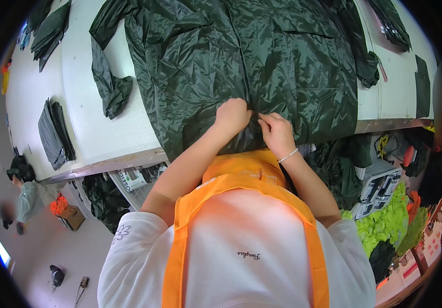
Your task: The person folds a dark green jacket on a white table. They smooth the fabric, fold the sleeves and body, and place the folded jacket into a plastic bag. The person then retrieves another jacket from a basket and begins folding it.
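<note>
A dark green, shiny jacket (pixel 205 66) lies spread front side up on the white table (pixel 98 133), its hem hanging over the near edge. Down its middle runs the front closure (pixel 242 56). My left hand (pixel 233 117) is closed on the jacket's front near the hem, just left of that line. Close by on the right, my right hand (pixel 276 132) pinches the fabric with thumb and forefinger. The fingertips nearly meet, and whatever detail lies between them is too small to make out. One jacket sleeve (pixel 109 82) trails to the left.
Folded dark green garments (pixel 56 133) lie at the table's left, with another stack (pixel 390 23) far right. Below the edge are a white basket (pixel 377 174), bright yellow-green cloth (pixel 385 220) and a cardboard box (pixel 71 217). Another person (pixel 31 200) is at the far left.
</note>
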The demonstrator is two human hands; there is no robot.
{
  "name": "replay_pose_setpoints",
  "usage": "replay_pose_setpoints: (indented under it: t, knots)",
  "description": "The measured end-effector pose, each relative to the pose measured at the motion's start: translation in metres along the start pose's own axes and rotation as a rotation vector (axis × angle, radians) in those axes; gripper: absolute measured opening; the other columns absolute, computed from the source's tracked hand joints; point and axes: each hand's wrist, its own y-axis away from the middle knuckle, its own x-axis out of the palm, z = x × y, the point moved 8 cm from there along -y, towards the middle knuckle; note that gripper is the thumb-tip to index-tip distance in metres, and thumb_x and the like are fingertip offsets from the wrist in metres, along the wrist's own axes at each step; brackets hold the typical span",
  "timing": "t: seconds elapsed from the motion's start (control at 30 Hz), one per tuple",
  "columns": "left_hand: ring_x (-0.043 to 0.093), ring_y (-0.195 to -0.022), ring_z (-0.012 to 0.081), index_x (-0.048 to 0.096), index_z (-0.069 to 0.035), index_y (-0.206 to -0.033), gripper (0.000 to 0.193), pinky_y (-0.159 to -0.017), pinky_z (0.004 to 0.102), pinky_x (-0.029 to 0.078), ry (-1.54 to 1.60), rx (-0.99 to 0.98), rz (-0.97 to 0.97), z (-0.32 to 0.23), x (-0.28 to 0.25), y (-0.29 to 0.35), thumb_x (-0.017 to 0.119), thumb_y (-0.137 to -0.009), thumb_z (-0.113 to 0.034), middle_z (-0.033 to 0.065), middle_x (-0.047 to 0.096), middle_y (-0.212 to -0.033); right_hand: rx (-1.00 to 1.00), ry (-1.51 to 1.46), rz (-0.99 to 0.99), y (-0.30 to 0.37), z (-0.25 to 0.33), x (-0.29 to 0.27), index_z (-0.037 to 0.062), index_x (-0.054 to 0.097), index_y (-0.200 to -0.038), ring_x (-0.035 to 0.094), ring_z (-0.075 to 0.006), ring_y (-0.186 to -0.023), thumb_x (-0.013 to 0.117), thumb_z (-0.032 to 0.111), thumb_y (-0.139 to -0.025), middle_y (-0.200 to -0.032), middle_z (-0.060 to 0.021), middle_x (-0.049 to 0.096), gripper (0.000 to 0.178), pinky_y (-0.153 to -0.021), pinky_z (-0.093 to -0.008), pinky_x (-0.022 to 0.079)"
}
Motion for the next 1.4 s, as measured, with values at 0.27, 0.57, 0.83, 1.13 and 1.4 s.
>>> replay_pose_setpoints:
  t: [0.27,0.57,0.83,1.13,1.4]
  knots:
    - [0.062,-0.052,0.0136,0.058,0.001,-0.069,0.033,-0.048,0.0236,0.047,0.703,-0.208,0.218,0.023,0.024,0.004,0.061,-0.090,-0.024,0.0057,0.061,-0.061,0.035,-0.209,-0.007,0.000,0.002,0.008,0.0010,0.066,-0.080,0.061,-0.0277,-0.063,0.075,0.017,-0.072,-0.074,-0.0125,0.062,0.020,-0.058,-0.0339,0.049]
    - [0.058,-0.051,0.0284,0.057,-0.001,-0.062,0.048,-0.050,0.0379,0.044,0.200,-0.156,-0.214,0.004,-0.009,0.014,0.057,-0.087,-0.042,0.0131,0.057,-0.054,-0.011,-0.121,0.160,-0.010,-0.011,0.012,0.0045,0.062,-0.076,0.061,-0.0346,-0.077,0.065,0.022,-0.078,-0.077,-0.0152,0.062,0.018,-0.069,-0.0447,0.048]
    - [0.056,-0.059,0.0344,0.053,-0.003,-0.068,0.041,-0.054,0.0420,0.042,-0.064,-0.351,-0.424,-0.005,-0.005,0.043,0.060,-0.087,-0.038,0.0139,0.057,-0.063,0.096,-0.171,-0.656,-0.126,-0.169,-0.315,0.0036,0.067,-0.096,0.065,-0.0240,-0.075,0.057,0.012,-0.089,-0.084,-0.0113,0.068,0.015,-0.066,-0.0314,0.050]
    - [0.059,-0.074,0.0381,0.054,-0.003,-0.073,0.039,-0.065,0.0469,0.045,-0.043,-0.473,-0.419,-0.016,0.001,0.059,0.058,-0.087,-0.040,0.0180,0.059,-0.076,0.153,0.575,-0.316,-0.241,-0.371,-0.365,0.0008,0.066,-0.093,0.062,-0.0363,-0.086,0.060,0.016,-0.083,-0.090,-0.0194,0.065,0.019,-0.078,-0.0421,0.048]
    - [0.060,-0.081,0.0297,0.062,-0.006,-0.085,0.014,-0.068,0.0378,0.048,-0.001,-0.313,-0.823,0.047,-0.100,0.073,0.067,-0.080,-0.019,0.0110,0.061,-0.085,0.236,-0.357,-0.649,-0.271,-0.324,-0.378,0.0042,0.055,-0.107,0.058,-0.0115,-0.064,0.053,0.027,-0.092,-0.082,-0.0047,0.061,0.028,-0.050,-0.0229,0.043]
